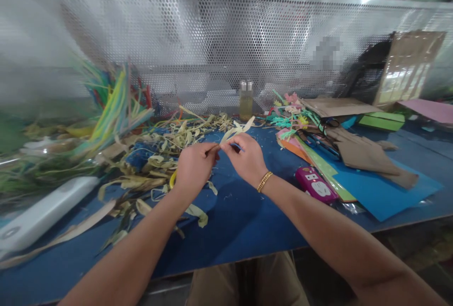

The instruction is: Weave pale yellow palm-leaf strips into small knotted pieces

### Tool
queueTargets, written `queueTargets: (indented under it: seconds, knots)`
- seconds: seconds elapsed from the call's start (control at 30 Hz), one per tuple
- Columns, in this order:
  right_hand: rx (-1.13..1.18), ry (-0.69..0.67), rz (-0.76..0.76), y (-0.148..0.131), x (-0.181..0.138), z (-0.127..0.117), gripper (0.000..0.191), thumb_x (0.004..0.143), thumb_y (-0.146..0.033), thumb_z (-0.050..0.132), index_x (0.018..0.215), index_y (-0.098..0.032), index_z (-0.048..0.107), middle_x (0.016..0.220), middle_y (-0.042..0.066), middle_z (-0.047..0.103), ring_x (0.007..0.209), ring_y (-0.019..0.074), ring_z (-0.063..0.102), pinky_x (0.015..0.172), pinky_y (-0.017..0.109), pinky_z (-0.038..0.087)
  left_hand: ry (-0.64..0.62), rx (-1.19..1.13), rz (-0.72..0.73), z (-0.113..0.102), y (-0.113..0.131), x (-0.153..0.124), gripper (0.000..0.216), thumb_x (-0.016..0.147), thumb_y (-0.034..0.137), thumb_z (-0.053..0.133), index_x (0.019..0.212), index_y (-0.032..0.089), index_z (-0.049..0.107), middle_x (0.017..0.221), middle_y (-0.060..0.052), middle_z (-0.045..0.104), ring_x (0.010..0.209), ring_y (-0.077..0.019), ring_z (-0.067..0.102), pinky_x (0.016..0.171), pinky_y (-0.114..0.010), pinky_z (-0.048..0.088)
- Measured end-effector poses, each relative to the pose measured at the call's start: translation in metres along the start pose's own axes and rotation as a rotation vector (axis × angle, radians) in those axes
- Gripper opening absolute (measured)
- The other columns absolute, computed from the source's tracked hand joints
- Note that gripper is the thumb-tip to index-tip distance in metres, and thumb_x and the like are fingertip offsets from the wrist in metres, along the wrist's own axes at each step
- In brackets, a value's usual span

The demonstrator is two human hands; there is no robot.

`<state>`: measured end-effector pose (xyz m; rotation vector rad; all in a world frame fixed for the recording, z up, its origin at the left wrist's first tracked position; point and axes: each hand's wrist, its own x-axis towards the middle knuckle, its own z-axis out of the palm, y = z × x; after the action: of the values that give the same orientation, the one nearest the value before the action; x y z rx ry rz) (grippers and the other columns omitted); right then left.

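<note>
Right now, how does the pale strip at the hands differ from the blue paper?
The pale strip is narrow and curving, the blue paper broad and flat. The strip is held where the left hand and right hand meet; the paper lies on the table, partly under brown cardboard. Both look thin.

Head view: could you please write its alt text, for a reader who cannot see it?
A person's left hand, pinching a brown piece, meets the right hand, holding pale leaf-like strips, above a blue table. Dried plant strips lie at left, blue paper and a purple box-shaped object at right; a clear bottle stands behind, before a perforated metal screen.
</note>
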<state>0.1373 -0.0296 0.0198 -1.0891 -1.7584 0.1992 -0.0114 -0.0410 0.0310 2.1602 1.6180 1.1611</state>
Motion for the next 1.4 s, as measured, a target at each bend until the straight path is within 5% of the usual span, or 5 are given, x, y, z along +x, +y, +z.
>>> queueTargets:
  seconds: [0.2,0.53,0.8,1.13,1.4]
  knots:
    - [0.087,-0.035,0.157,-0.003,-0.001,0.004,0.024,0.083,-0.038,0.06,0.07,-0.019,0.065,0.073,0.003,0.066,0.07,0.0151,0.057,0.066,0.028,0.04,0.011,0.256,0.124,0.007,0.003,-0.005,0.029,0.083,0.028,0.047,0.059,0.02,0.061,0.062,-0.008,0.061,0.064,-0.0211,0.056,0.056,-0.028,0.029]
    - [0.44,-0.074,0.353,0.0,-0.004,0.01,0.013,0.078,-0.023,0.053,0.074,-0.019,0.065,0.058,-0.004,0.052,0.053,0.0093,0.043,0.053,0.024,0.033,-0.008,-1.001,-0.504,0.007,-0.001,0.008,0.007,0.062,0.019,0.067,0.063,0.013,0.065,0.055,0.002,0.052,0.045,-0.0057,0.041,0.042,-0.017,0.032]
    - [1.065,-0.148,0.589,0.01,0.005,0.016,0.028,0.063,-0.008,0.056,0.086,-0.022,0.066,0.076,-0.003,0.06,0.059,0.0078,0.045,0.053,0.021,0.033,-0.325,-1.472,-0.786,0.011,-0.002,0.006,0.008,0.075,0.011,0.059,0.07,0.008,0.064,0.051,0.003,0.041,0.04,-0.0019,0.036,0.036,-0.009,0.032]
    - [1.165,-0.494,0.559,0.024,0.006,0.005,0.025,0.07,-0.023,0.071,0.095,-0.02,0.072,0.069,-0.002,0.061,0.063,0.0083,0.051,0.064,0.022,0.045,-0.557,-1.402,-0.725,0.009,-0.002,0.003,0.012,0.076,0.012,0.061,0.067,0.005,0.065,0.047,0.002,0.042,0.038,-0.0017,0.035,0.034,-0.009,0.031]
    - [1.003,-0.67,0.417,0.025,0.015,-0.016,0.017,0.069,-0.033,0.073,0.074,-0.016,0.068,0.069,0.001,0.062,0.062,0.0099,0.054,0.055,0.021,0.043,-0.707,-1.385,-0.684,0.005,0.0,-0.002,0.007,0.068,0.014,0.07,0.066,0.009,0.065,0.046,0.002,0.043,0.038,-0.0019,0.032,0.034,-0.009,0.026]
